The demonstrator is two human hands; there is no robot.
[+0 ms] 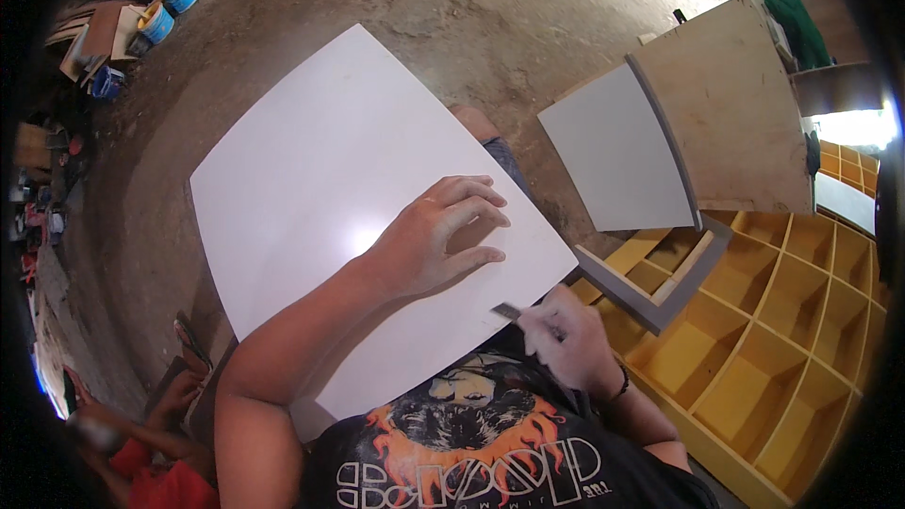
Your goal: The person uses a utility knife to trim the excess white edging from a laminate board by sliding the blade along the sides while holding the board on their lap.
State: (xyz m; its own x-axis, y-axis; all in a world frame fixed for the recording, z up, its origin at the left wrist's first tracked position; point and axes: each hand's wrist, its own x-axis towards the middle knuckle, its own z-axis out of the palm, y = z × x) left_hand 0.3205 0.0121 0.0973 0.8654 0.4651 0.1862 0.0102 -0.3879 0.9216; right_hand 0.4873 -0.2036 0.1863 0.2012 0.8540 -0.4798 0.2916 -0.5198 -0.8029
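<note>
A large white panel (292,160) lies flat in front of me, tilted across the view, with its near edge close to my black shirt. My left hand (443,231) rests on the panel near its right side, fingers curved and apart, holding nothing. At the panel's near right edge my right hand (570,337) is closed, a little blurred, around a small flat blade (506,311). The dark tip of that blade sticks out leftward over the panel's edge. Its handle is hidden in my fingers, and both hands look dusty.
Right of the panel stand a grey-white board (613,151), a plywood box (726,104), a grey-edged frame (650,306) and a yellow compartment shelf (754,368). Another person in a red shirt (170,485) is at lower left. Blue buckets (156,25) stand far left on the dirt floor.
</note>
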